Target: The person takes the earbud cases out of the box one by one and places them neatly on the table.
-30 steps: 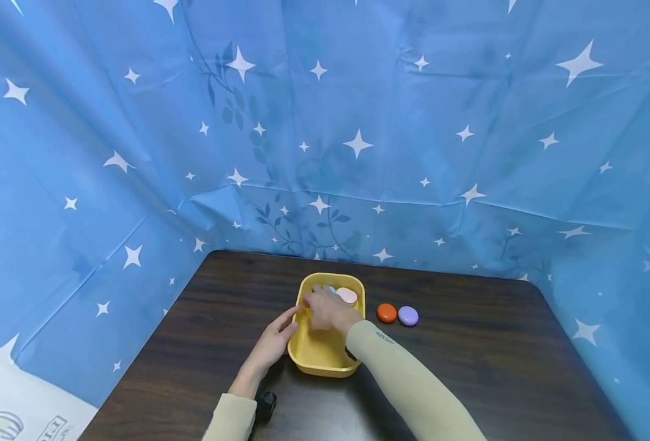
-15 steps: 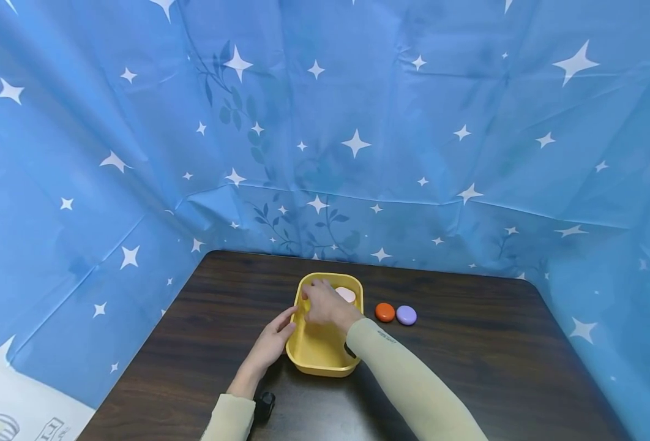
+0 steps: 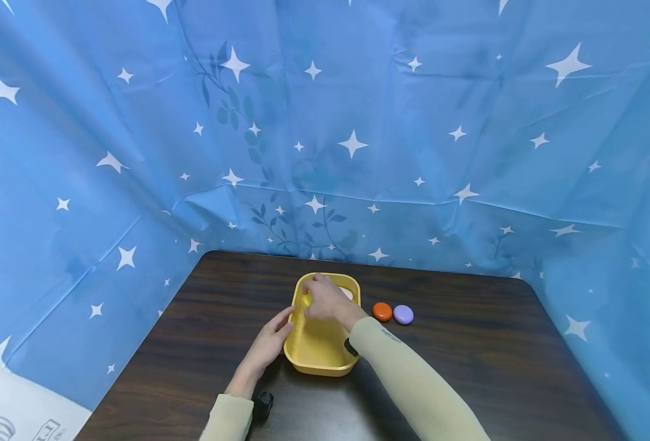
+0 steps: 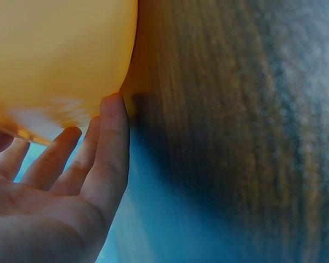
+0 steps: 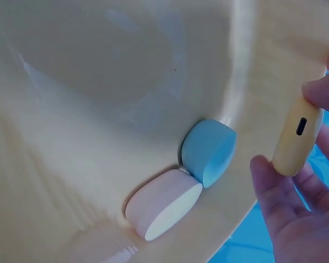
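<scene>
A yellow tray (image 3: 319,352) stands on the dark table. Over its far left part, my right hand (image 3: 327,300) pinches a small yellow rounded case (image 5: 297,139) between thumb and fingers; a dark slot shows in the case's edge. Below that hand, a light blue rounded piece (image 5: 208,150) and a pale pink one (image 5: 164,204) lie side by side in the tray. In the head view the pink one is partly covered and the blue one hidden by the hand. My left hand (image 3: 267,343) touches the tray's left outer side with nearly straight fingers (image 4: 112,137).
An orange-red round piece (image 3: 382,312) and a purple one (image 3: 403,315) lie together on the table (image 3: 468,355), right of the tray. A blue curtain with white stars (image 3: 352,147) hangs behind and beside the table.
My right hand has risen slightly toward the tray's far end, and the yellow case now shows more clearly in its fingers. The blue piece has become hidden. My left hand stays at the tray.
</scene>
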Tool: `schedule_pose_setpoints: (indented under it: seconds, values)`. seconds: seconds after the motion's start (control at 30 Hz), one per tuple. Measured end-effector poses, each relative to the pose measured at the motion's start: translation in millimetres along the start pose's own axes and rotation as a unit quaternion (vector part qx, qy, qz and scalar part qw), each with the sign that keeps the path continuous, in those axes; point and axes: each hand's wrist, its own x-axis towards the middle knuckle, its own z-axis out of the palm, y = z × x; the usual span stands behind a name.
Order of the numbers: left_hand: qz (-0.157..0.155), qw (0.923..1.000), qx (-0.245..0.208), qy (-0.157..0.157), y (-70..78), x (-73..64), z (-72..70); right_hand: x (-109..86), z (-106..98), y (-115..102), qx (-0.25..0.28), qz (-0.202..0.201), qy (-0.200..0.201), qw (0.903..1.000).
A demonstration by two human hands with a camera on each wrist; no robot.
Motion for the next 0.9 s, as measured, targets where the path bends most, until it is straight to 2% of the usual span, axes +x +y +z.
schedule_pose_setpoints:
  seconds: [0.33, 0.57, 0.9]
  values:
    - [0.000, 1.0000, -0.005, -0.005, -0.9, -1.2, 0.7, -5.7, -8.8, 0.7, 0.030, -0.014, 0.006, 0.9994]
    - [-0.003, 1.0000, -0.006, -0.002, 0.6, -2.2, 1.1, -11.0, -14.8, 4.3, 0.062, -0.034, 0.026, 0.9972]
    - [-0.005, 0.9999, -0.013, -0.002, 2.0, -0.5, 1.3, -20.0, -26.9, 10.3, 0.098, -0.035, 0.043, 0.9936]
